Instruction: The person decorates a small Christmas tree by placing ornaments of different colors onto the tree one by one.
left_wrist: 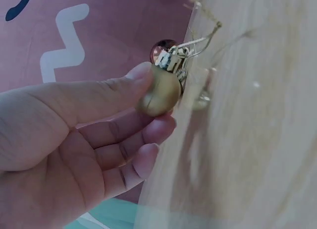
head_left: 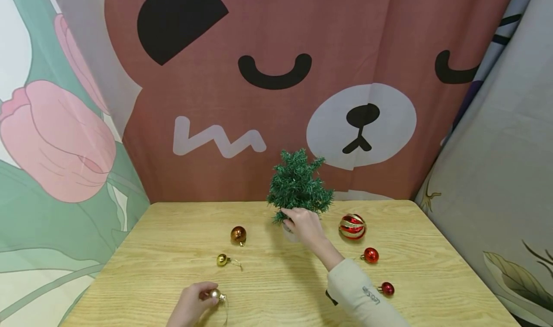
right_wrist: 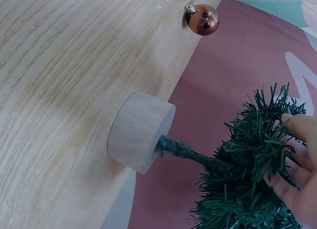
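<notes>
Near the table's front left, my left hand (head_left: 192, 302) pinches a small matte gold bauble (left_wrist: 161, 92) between thumb and fingers. Its metal cap and string loop point away from the palm. A small artificial Christmas tree (head_left: 298, 183) stands upright at the back middle on a round, pale wooden base (right_wrist: 138, 132). My right hand (head_left: 306, 226) reaches over to the tree's lower branches. In the right wrist view, thumb and fingers grip the green needles (right_wrist: 267, 144), with some fingers partly hidden among them.
Left of the tree lie a copper bauble (head_left: 238, 235) and a shiny gold bauble (head_left: 222, 260) with string. On the right are a red-and-gold striped bauble (head_left: 353, 226), a red one (head_left: 370, 255) and a dark red one (head_left: 387, 289). A bear-print curtain (head_left: 216, 173) hangs behind the table (head_left: 173, 250).
</notes>
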The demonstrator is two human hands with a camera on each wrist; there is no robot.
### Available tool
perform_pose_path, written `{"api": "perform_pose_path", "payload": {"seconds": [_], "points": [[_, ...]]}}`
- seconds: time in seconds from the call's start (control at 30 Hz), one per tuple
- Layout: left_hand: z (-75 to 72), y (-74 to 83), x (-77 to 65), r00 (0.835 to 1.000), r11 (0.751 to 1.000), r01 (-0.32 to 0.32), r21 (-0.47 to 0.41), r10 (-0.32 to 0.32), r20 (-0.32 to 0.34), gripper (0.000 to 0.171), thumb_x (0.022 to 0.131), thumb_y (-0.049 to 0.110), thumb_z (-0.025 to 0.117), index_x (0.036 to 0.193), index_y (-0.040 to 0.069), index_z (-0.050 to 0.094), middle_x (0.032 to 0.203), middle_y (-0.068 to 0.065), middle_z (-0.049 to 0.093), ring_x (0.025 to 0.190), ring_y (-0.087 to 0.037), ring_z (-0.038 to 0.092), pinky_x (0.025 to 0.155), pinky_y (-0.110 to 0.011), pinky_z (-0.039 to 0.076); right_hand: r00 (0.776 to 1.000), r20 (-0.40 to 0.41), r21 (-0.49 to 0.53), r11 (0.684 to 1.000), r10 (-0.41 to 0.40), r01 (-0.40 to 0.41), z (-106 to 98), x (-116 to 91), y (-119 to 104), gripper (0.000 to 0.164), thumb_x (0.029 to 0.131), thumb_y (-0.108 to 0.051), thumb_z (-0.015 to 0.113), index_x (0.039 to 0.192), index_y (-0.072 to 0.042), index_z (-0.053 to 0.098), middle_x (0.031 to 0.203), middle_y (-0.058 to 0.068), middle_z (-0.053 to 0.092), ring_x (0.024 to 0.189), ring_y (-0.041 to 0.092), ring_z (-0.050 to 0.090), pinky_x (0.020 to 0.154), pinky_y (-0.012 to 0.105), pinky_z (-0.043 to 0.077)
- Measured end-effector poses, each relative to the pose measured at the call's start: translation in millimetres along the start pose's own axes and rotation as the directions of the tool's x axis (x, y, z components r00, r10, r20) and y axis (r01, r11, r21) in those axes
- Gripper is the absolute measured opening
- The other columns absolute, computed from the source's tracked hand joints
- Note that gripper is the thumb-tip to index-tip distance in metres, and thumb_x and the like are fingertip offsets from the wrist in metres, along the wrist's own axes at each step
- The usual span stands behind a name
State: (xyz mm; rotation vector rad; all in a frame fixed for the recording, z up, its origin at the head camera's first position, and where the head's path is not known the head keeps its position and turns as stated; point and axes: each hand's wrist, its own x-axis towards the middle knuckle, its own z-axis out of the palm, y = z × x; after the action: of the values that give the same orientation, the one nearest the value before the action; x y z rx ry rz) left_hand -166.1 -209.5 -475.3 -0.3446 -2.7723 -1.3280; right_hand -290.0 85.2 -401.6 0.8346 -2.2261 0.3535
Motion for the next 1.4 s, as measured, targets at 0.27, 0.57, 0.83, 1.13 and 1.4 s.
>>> {"api": "perform_pose_path", "payload": {"seconds": [0.27, 0.57, 0.83, 1.13, 1.4], "points": [[6.2, 16.2, 7.7, 0.998, 0.998, 0.040, -0.048, -0.042, -0.038, 0.029, 0.073, 0.007, 0.071, 0.097, -0.006, 0.061, 0.087, -0.007, 0.062, 0.067, -0.011, 0.052, 0.054, -0.021, 0.044, 1.000, -0.017, -0.002, 1.000, -0.009, 0.009, 0.8, -0.9, 0.1, 0.026, 0.073, -0.011, 0.074, 0.098, -0.007, 0.070, 0.069, 0.003, 0.063, 0.045, 0.008, 0.049, 0.038, 0.017, 0.032], [13.6, 32.2, 17.5, 0.995, 0.998, 0.024, -0.058, -0.029, -0.098, 0.031, 0.073, 0.009, 0.072, 0.098, -0.005, 0.061, 0.086, -0.006, 0.062, 0.067, -0.011, 0.053, 0.054, -0.021, 0.044, 1.000, -0.028, -0.013, 1.000, -0.012, 0.012, 0.6, -0.8, -0.5, 0.021, 0.072, -0.013, 0.074, 0.092, -0.009, 0.071, 0.073, 0.003, 0.065, 0.054, 0.010, 0.057, 0.043, 0.020, 0.043], [16.3, 45.4, 25.3, 0.994, 0.995, 0.004, -0.098, -0.015, -0.109, 0.031, 0.074, 0.010, 0.071, 0.100, -0.004, 0.062, 0.083, -0.002, 0.061, 0.070, -0.014, 0.053, 0.056, -0.021, 0.045, 0.999, -0.030, -0.007, 1.000, -0.015, 0.015, 0.0, -0.3, -1.0, 0.021, 0.071, -0.012, 0.075, 0.092, -0.008, 0.071, 0.074, 0.004, 0.065, 0.055, 0.011, 0.057, 0.043, 0.021, 0.043], [22.8, 53.7, 35.7, 0.983, 0.994, -0.053, -0.092, 0.036, -0.179, 0.027, 0.074, 0.008, 0.071, 0.098, -0.002, 0.063, 0.084, -0.004, 0.062, 0.071, -0.013, 0.054, 0.059, -0.021, 0.046, 0.999, -0.037, 0.001, 1.000, -0.023, 0.023, 0.2, -2.5, -0.4, 0.021, 0.072, -0.013, 0.074, 0.092, -0.008, 0.071, 0.074, 0.004, 0.065, 0.055, 0.011, 0.057, 0.042, 0.019, 0.041], [29.6, 61.9, 49.6, 0.976, 0.991, -0.093, -0.098, 0.071, -0.204, 0.026, 0.075, 0.007, 0.070, 0.098, 0.000, 0.063, 0.083, -0.003, 0.062, 0.071, -0.013, 0.054, 0.059, -0.021, 0.046, 0.998, -0.051, -0.007, 0.999, -0.032, 0.032, 1.3, -4.3, 0.4, 0.024, 0.071, -0.014, 0.075, 0.094, -0.007, 0.071, 0.074, 0.004, 0.065, 0.054, 0.011, 0.057, 0.042, 0.019, 0.040]]}}
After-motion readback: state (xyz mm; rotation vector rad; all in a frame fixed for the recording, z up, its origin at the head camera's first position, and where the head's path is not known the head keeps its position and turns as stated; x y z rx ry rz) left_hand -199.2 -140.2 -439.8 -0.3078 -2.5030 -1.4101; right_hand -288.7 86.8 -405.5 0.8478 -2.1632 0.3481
